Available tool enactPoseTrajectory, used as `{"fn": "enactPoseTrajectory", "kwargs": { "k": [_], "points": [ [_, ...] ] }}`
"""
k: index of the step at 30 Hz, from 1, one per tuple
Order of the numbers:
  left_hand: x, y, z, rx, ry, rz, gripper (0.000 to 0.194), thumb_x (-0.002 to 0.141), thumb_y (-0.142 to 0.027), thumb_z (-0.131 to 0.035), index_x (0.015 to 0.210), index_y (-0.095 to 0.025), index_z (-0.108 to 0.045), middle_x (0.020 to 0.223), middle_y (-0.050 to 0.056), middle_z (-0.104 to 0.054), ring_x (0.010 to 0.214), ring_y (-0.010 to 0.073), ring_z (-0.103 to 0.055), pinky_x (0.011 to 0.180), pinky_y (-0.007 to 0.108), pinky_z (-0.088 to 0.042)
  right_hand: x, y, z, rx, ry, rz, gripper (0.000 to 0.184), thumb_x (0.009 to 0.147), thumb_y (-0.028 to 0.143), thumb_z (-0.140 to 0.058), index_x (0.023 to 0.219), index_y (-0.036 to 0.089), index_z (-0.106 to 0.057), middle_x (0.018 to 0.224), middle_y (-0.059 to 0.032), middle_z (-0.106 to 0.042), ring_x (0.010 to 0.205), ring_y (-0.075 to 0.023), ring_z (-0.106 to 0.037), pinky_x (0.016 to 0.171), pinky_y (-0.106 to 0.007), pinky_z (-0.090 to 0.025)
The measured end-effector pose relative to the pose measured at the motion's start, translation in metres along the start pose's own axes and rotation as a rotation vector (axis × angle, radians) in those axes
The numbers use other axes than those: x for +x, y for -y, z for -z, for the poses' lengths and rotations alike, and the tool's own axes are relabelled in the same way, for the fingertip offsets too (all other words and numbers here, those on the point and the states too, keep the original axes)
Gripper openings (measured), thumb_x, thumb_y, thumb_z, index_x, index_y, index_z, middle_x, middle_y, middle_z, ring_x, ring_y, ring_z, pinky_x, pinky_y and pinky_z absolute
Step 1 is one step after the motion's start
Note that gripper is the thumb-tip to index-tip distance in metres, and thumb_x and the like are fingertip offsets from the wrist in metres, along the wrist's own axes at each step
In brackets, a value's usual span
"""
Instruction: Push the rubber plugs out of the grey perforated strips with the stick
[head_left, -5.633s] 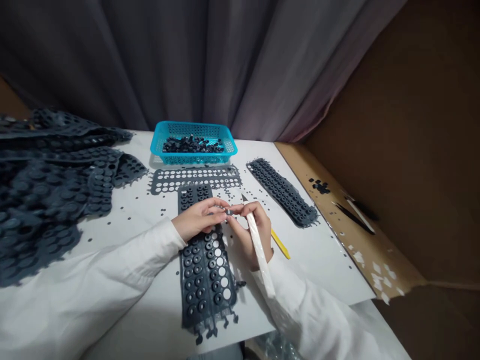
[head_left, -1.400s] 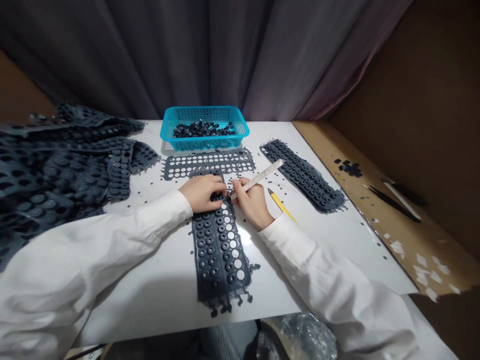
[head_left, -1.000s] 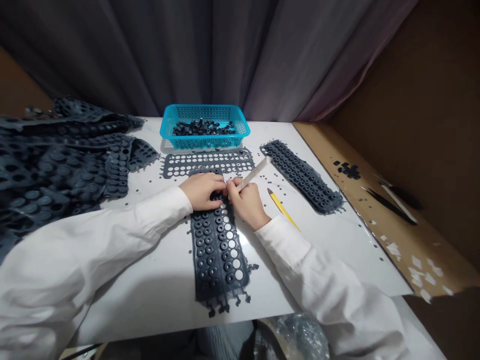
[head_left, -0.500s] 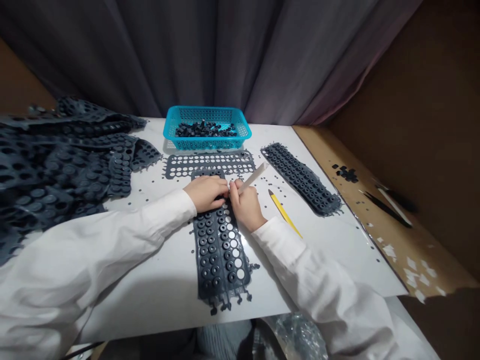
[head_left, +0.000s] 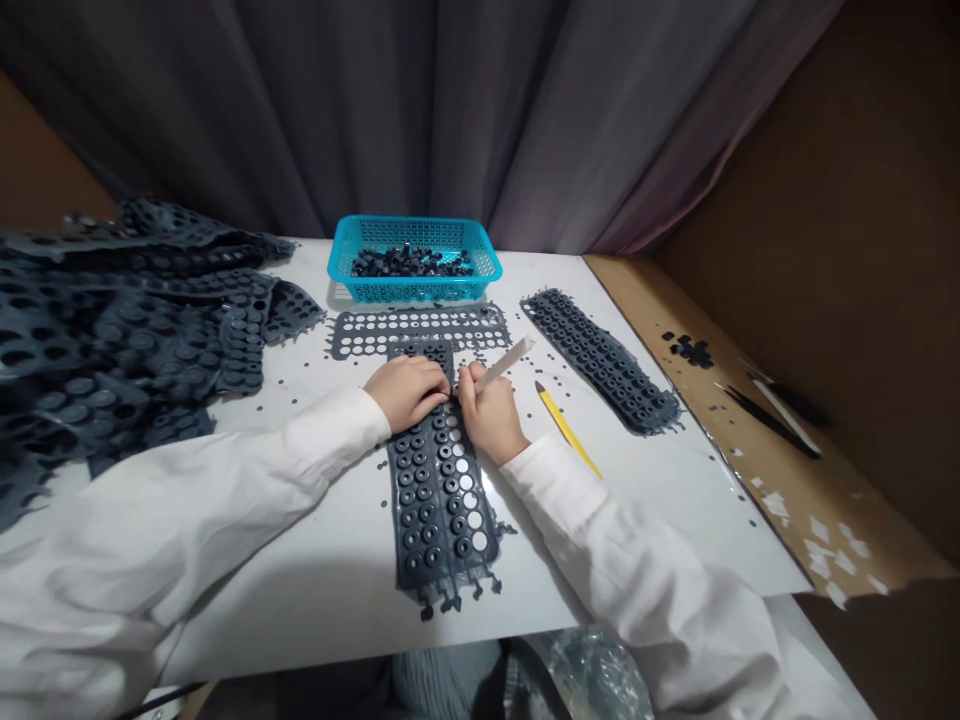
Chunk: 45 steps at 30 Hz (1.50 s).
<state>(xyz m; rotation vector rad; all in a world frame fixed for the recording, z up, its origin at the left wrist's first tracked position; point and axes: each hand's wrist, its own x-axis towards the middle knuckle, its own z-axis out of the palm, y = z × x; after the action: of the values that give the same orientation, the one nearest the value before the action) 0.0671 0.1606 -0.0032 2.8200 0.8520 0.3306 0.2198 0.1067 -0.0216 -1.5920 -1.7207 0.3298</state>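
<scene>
A black rubber sheet [head_left: 424,500] with rows of raised rings lies lengthwise before me; round holes run down its right column. My left hand [head_left: 409,393] rests across its upper part, thumb and fingers closed together near the right column. Whatever is between those fingertips is hidden. Close beside it, at the sheet's right edge, my right hand [head_left: 495,415] grips a pale stick-shaped tool [head_left: 506,365] that slants up to the right. The tool's lower tip cannot be seen.
Behind the sheet lie a punched-out sheet [head_left: 420,325] and a blue basket [head_left: 415,287] of small black parts. Another ringed sheet [head_left: 600,360] and a yellow craft knife-like tool [head_left: 568,428] are to the right. Black sheets [head_left: 127,350] pile up at left; black tweezers [head_left: 772,420] lie far right.
The view has shifted slightly. My left hand's fingertips have moved a little lower on the sheet, and the tool in my right hand has tipped slightly lower.
</scene>
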Motion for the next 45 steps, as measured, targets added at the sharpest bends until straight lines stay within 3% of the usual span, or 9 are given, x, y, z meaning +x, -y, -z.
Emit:
{"fn": "enactPoseTrajectory", "kwargs": {
  "k": [9,17,23,26,30,34,41,45],
  "points": [
    [-0.008,0.004,-0.014,-0.431,-0.252,0.253,0.017,0.080,-0.030,-0.055,0.080,-0.016,-0.065,0.080,0.003,-0.068,0.074,0.0151,-0.060,0.072,0.026,-0.045,0.000,0.001,0.001,0.000,0.001,-0.015,0.030,0.090,0.029,-0.032,0.061,0.022,-0.029,0.050,0.0039,-0.036,0.048,-0.0121,-0.040,0.052,-0.024,-0.025],
    [-0.007,0.009,-0.012,-0.619,-0.292,0.439,0.023,0.074,-0.036,-0.060,0.082,-0.016,-0.068,0.071,0.001,-0.068,0.061,0.0126,-0.056,0.061,0.024,-0.044,0.000,0.002,0.001,-0.006,-0.007,-0.008,0.030,0.090,0.028,-0.032,0.061,0.021,-0.032,0.051,0.0032,-0.038,0.050,-0.0120,-0.040,0.052,-0.024,-0.026],
    [-0.006,0.008,-0.004,-1.116,-0.376,0.572,0.037,0.065,-0.043,-0.069,0.089,-0.014,-0.066,0.076,0.004,-0.067,0.063,0.0118,-0.056,0.059,0.023,-0.044,-0.001,-0.001,0.004,0.189,-0.021,-0.056,0.035,0.090,0.034,-0.036,0.058,0.021,-0.036,0.050,0.0036,-0.041,0.050,-0.0116,-0.044,0.054,-0.023,-0.031],
    [-0.010,0.001,0.003,-1.462,-0.338,0.672,0.042,0.064,-0.040,-0.071,0.096,-0.015,-0.063,0.076,0.003,-0.066,0.056,0.0079,-0.052,0.054,0.020,-0.042,0.000,-0.004,0.007,0.398,-0.059,-0.165,0.037,0.090,0.040,-0.039,0.059,0.020,-0.041,0.049,0.0040,-0.046,0.049,-0.0110,-0.047,0.052,-0.022,-0.036],
    [-0.015,-0.010,0.008,-1.752,-0.205,0.754,0.030,0.070,-0.032,-0.067,0.094,-0.015,-0.062,0.075,0.003,-0.062,0.054,0.0066,-0.049,0.055,0.021,-0.044,0.001,-0.006,0.008,0.531,-0.092,-0.274,0.035,0.087,0.043,-0.043,0.061,0.020,-0.045,0.046,0.0054,-0.045,0.042,-0.0102,-0.045,0.045,-0.022,-0.036],
    [-0.017,-0.015,0.006,-1.905,-0.090,0.749,0.020,0.076,-0.030,-0.063,0.090,-0.016,-0.062,0.072,0.002,-0.061,0.053,0.0065,-0.047,0.058,0.023,-0.045,0.000,-0.005,0.009,0.537,-0.088,-0.266,0.036,0.087,0.045,-0.044,0.061,0.020,-0.046,0.045,0.0056,-0.045,0.042,-0.0102,-0.044,0.045,-0.023,-0.036],
    [-0.015,-0.015,0.007,-2.064,-0.055,0.838,0.019,0.084,-0.030,-0.050,0.080,-0.014,-0.060,0.066,0.002,-0.060,0.050,0.0067,-0.047,0.056,0.022,-0.044,0.002,-0.002,0.012,0.524,-0.145,-0.250,0.028,0.083,0.041,-0.052,0.065,0.020,-0.048,0.046,0.0066,-0.043,0.042,-0.0099,-0.042,0.046,-0.023,-0.035],
    [-0.015,-0.013,0.013,-2.112,-0.001,0.839,0.017,0.078,-0.024,-0.041,0.073,-0.015,-0.055,0.067,0.004,-0.060,0.052,0.0098,-0.048,0.054,0.024,-0.043,0.004,0.001,0.013,0.595,-0.123,-0.297,0.020,0.075,0.037,-0.063,0.071,0.018,-0.057,0.052,0.0042,-0.054,0.045,-0.0106,-0.049,0.047,-0.024,-0.040]
  ]
}}
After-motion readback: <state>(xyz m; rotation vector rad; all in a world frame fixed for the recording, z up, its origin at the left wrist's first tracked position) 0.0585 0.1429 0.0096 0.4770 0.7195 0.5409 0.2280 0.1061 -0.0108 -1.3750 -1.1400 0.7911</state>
